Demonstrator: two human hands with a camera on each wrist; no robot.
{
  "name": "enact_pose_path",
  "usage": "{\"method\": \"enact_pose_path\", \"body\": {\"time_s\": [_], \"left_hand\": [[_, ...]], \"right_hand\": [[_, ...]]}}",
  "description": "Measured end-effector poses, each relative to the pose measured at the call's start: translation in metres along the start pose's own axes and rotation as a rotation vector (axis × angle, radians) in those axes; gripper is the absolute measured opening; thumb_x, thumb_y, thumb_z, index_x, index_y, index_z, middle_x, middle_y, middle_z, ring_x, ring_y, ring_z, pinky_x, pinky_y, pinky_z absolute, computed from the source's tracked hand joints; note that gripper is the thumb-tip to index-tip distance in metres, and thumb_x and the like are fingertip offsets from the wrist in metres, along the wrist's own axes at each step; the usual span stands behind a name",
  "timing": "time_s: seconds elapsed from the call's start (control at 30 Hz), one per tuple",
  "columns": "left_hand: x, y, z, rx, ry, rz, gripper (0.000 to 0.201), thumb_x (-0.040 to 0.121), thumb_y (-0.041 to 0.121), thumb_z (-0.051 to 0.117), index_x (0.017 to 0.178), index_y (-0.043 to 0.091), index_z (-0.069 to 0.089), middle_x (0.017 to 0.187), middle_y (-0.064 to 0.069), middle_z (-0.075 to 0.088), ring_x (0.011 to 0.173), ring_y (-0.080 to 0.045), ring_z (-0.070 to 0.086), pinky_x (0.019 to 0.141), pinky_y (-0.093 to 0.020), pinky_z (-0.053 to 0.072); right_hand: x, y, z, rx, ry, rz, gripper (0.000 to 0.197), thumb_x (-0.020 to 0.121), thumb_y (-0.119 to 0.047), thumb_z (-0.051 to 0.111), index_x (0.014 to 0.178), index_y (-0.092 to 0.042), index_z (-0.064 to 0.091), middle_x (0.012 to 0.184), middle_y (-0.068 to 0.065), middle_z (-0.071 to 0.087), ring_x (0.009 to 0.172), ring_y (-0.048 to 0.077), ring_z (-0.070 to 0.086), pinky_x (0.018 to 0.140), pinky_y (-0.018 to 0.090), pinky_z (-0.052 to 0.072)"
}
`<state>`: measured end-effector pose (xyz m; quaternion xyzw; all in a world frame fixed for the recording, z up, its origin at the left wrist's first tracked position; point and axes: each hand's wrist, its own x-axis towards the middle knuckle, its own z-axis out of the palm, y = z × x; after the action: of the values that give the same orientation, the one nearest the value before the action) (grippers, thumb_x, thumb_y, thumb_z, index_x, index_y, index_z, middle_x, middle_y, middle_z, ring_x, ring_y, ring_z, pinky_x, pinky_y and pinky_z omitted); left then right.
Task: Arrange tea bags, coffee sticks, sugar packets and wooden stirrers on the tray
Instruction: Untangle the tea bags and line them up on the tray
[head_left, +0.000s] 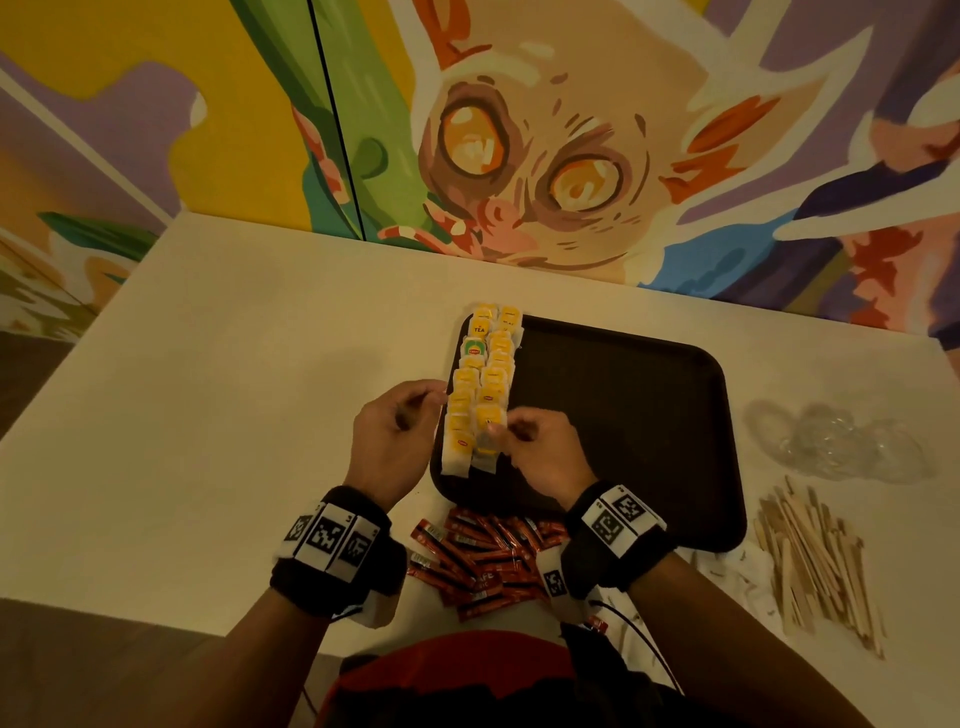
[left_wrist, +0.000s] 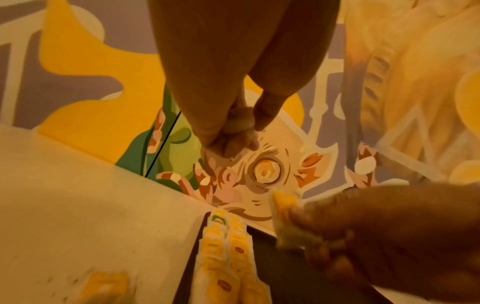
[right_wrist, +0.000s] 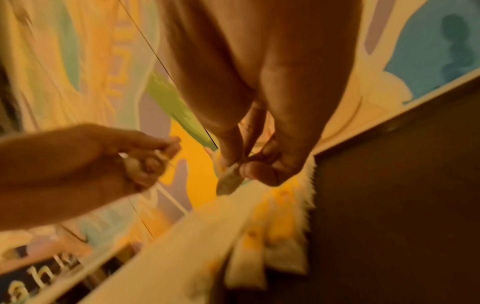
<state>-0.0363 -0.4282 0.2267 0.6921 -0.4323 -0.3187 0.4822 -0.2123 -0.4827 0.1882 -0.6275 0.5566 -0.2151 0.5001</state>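
Behind your white table (head_left: 208, 395) a painted mural (head_left: 519, 156) fills the wall. Your right hand (head_left: 540, 452) pinches a tea bag (head_left: 487, 441) over the dark tray (head_left: 623, 415), at the near end of the tea bag rows (head_left: 480, 384) along the tray's left edge. Your left hand (head_left: 395, 436), just left of the tray, has curled fingers pinching something small and pale. Coffee sticks (head_left: 483, 556) lie just in front of the tray, wooden stirrers (head_left: 815, 561) to its right.

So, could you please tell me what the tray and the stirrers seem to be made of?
The tray looks like dark brown matte plastic, judging by its moulded rounded corners and raised rim. The stirrers look like bare, unfinished wood: pale tan, flat, thin sticks in a loose pile.
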Motion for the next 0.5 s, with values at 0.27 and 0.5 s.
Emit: {"method": "enact_pose_path", "body": {"time_s": [0.27,0.5], "left_hand": [[-0.008,-0.019,-0.008,0.004,-0.015,-0.105,0.016,0.093,0.013,0.060,0.097,0.023,0.071,0.087,0.006,0.072,0.069,-0.008,0.060,0.065,-0.010,0.047],[-0.011,-0.027,-0.012,-0.027,-0.041,-0.154,0.026,0.089,-0.002,0.056,0.105,0.015,0.070,0.093,0.004,0.071,0.060,0.004,0.055,0.059,-0.008,0.046]], "right_hand": [[0.003,0.039,0.021,-0.230,-0.149,0.228,0.022,0.089,-0.033,0.071,0.090,-0.011,0.075,0.078,0.009,0.074,0.057,0.008,0.062,0.058,0.018,0.052],[0.009,0.041,0.035,-0.212,0.019,0.236,0.020,0.082,-0.027,0.078,0.074,-0.021,0.061,0.081,0.010,0.072,0.073,0.024,0.071,0.071,0.034,0.061]]}}
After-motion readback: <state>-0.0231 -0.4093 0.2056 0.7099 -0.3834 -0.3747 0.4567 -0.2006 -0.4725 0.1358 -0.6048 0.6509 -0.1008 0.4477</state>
